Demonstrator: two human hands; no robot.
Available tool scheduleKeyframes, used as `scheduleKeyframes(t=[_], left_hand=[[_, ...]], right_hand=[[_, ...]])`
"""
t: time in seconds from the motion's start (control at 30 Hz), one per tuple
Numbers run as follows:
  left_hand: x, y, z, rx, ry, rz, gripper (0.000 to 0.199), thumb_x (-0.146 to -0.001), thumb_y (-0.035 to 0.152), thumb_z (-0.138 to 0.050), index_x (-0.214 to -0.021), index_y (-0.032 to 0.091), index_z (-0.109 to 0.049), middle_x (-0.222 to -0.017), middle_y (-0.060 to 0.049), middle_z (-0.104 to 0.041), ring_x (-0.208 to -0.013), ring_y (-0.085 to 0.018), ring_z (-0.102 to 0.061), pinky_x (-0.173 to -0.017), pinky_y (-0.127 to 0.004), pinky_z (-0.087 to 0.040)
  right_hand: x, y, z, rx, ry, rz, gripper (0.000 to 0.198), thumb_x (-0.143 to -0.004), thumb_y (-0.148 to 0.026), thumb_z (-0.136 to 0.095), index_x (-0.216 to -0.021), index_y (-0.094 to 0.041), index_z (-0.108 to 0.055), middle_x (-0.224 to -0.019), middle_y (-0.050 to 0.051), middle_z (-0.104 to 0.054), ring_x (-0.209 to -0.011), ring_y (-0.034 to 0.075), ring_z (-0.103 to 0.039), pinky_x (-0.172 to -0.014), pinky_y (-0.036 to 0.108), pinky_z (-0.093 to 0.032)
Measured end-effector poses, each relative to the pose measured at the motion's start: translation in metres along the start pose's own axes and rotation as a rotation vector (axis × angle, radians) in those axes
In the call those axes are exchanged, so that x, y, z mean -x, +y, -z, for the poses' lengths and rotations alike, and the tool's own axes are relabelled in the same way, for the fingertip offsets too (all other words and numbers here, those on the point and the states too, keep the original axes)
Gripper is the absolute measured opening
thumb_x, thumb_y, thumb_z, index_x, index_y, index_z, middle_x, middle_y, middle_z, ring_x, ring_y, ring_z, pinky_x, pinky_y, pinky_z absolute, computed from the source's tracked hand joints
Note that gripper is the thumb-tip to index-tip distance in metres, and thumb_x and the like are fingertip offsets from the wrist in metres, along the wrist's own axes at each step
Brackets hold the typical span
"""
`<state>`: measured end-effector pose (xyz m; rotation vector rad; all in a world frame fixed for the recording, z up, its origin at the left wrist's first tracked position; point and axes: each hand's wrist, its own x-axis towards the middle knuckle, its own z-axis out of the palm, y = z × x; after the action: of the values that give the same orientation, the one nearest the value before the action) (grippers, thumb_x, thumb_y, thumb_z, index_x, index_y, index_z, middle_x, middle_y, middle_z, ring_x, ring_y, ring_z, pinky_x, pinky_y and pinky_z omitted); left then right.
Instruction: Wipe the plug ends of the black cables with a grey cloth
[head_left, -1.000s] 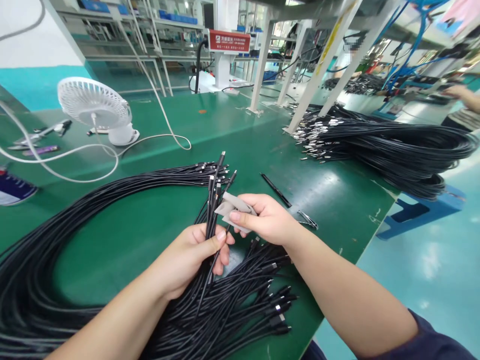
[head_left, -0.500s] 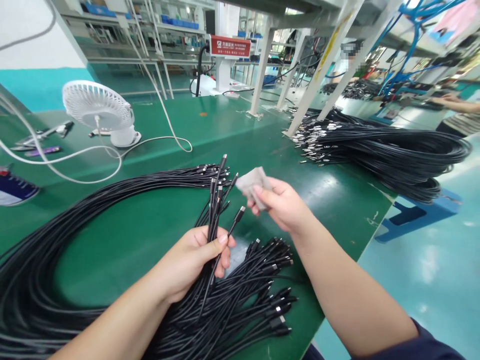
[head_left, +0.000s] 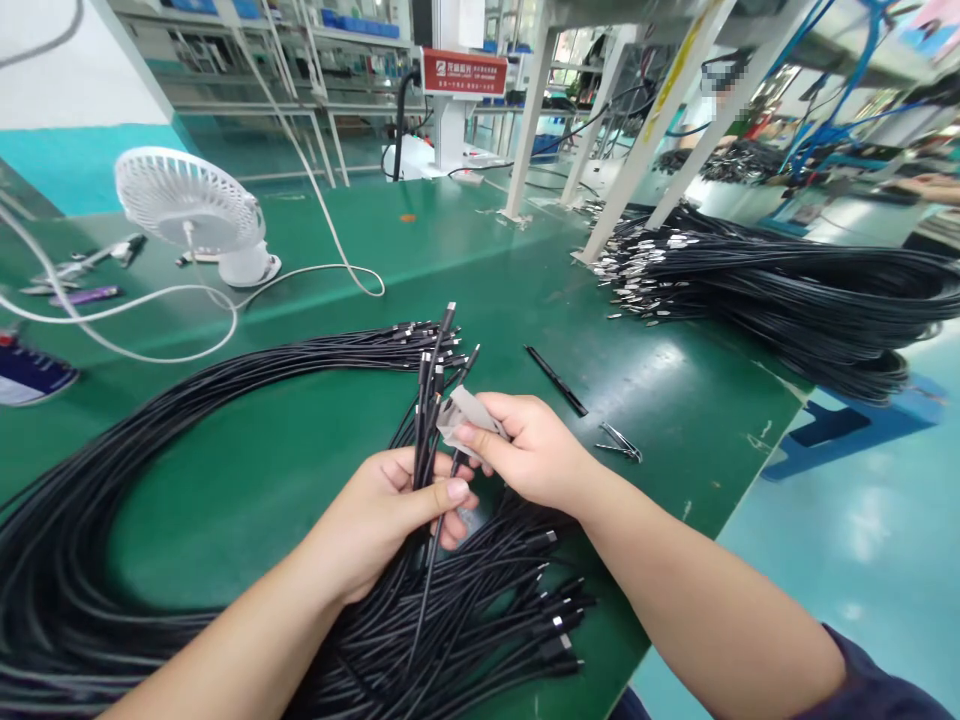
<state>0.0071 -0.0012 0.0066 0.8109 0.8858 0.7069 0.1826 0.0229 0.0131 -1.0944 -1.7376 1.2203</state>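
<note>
My left hand [head_left: 405, 505] is closed around several black USB cables [head_left: 424, 430], their connector ends pointing up. In my right hand [head_left: 536, 450] a folded grey cloth [head_left: 465, 412] is pinched between thumb and fingers. The cloth covers the connector end of one cable that sticks out from the left hand's bunch, so that tip is hidden. Beneath both hands lies a pile of loose black cables [head_left: 457, 620], connector ends to the right. A long bundle [head_left: 225, 400] curves round on the left, its far ends lying just behind the held cables.
A black pen [head_left: 555, 380] and small metal tweezers [head_left: 621, 442] lie right of my hands on the green table [head_left: 480, 250]. A white fan [head_left: 187, 205] with its cord stands back left. Another large cable bundle [head_left: 787, 290] hangs over the right edge above a blue stool [head_left: 847, 430].
My right hand has moved left and down, bringing the cloth onto one cable's connector. The pen and tweezers it covered now show. My left hand keeps its hold.
</note>
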Motion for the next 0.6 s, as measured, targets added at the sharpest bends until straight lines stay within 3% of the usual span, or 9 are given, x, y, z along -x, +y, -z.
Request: scheduleKeyframes(t=[0.13,0.37,0.5,0.6], left_hand=[[-0.001,-0.001,0.0,-0.001,0.039,-0.03,0.034,-0.065,0.039,-0.087,-0.066,0.011,-0.067,-0.057,0.0,-0.066,-0.041,-0.007,-0.055,-0.041,-0.017,-0.046],[0.001,0.002,0.002,0.009,-0.018,-0.008,0.04,-0.066,0.045,-0.084,-0.064,0.011,-0.065,-0.05,0.001,-0.061,-0.038,-0.007,-0.053,-0.038,-0.016,-0.044],[0.002,0.0,0.005,0.033,-0.045,0.019,0.036,-0.069,0.043,-0.083,-0.069,0.012,-0.066,-0.051,0.001,-0.063,-0.039,-0.008,-0.055,-0.039,-0.016,-0.044],[0.003,0.0,0.005,0.025,-0.055,0.01,0.034,-0.072,0.042,-0.082,-0.072,0.011,-0.067,-0.052,0.001,-0.064,-0.039,-0.008,-0.056,-0.04,-0.016,-0.044]], right_hand=[[0.001,0.0,-0.001,0.175,-0.007,0.137,0.021,-0.091,-0.022,-0.051,-0.071,-0.018,-0.051,-0.061,-0.003,-0.054,-0.056,0.009,-0.052,-0.055,0.022,-0.041],[0.0,0.003,0.001,0.42,0.052,0.332,0.022,-0.088,-0.011,-0.046,-0.068,-0.02,-0.043,-0.062,-0.002,-0.052,-0.057,0.01,-0.048,-0.056,0.023,-0.038],[-0.001,0.002,0.008,0.37,0.241,0.255,0.019,-0.088,-0.015,-0.047,-0.069,-0.019,-0.046,-0.062,-0.002,-0.052,-0.058,0.011,-0.048,-0.057,0.024,-0.038],[0.0,0.0,0.014,0.224,0.204,0.124,0.02,-0.092,-0.025,-0.049,-0.074,-0.017,-0.052,-0.064,-0.001,-0.054,-0.06,0.012,-0.05,-0.058,0.025,-0.039]])
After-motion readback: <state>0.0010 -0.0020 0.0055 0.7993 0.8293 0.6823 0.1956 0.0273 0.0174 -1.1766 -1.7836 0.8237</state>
